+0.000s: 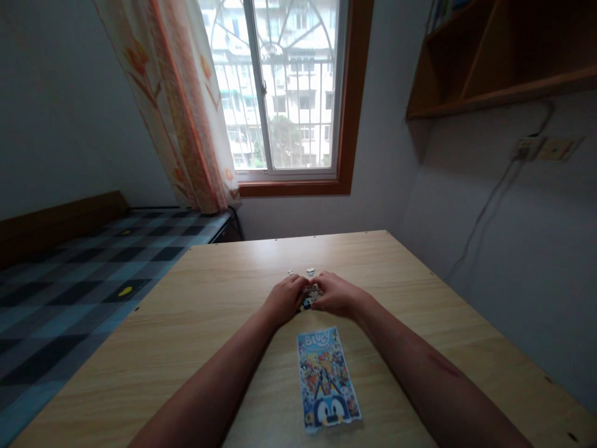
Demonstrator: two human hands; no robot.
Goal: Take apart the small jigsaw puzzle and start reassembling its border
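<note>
Both of my hands meet at the middle of a light wooden table (196, 323). My left hand (284, 300) and my right hand (336, 294) are curled with fingertips together over a small heap of jigsaw pieces (310, 297), which shows between them. Two loose pieces (310, 271) lie just beyond my fingers. A colourful cartoon picture card (326, 378) lies flat on the table between my forearms, closer to me.
A bed with a blue and black checked cover (69, 292) adjoins the table on the left. A window (280, 87) with a patterned curtain (177, 106) is ahead. On the right wall hang a wooden shelf (494, 62) and a socket with a cable (527, 149).
</note>
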